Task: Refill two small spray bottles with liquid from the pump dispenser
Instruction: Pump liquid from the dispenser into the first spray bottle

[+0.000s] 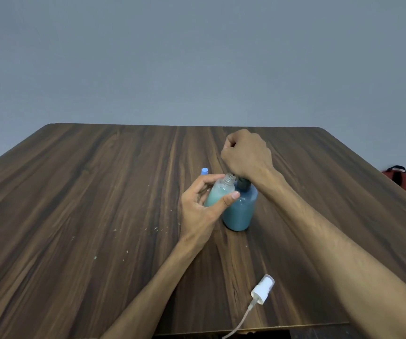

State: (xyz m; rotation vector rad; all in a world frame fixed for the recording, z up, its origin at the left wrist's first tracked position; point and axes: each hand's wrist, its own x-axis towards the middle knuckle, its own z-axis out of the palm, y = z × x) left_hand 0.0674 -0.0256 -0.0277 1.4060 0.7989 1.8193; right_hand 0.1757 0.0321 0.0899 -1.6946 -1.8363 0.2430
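Two hands busy: left grip (198, 206) held tilted bottle (219, 193); right grip (246, 155) fisted, pressing pump (242, 183). Risk: nozzle misaligned, liquid spilling onto table (99, 192).

The curled fingers of the right hand (246, 155) hide the dark pump head of the round blue-liquid dispenser bottle (240, 211). Beyond the left hand (202, 206) fingertips, only the blue cap (204, 171) of something shows. The white spray head's thin clear dip tube (237, 325) runs off the bottom edge.
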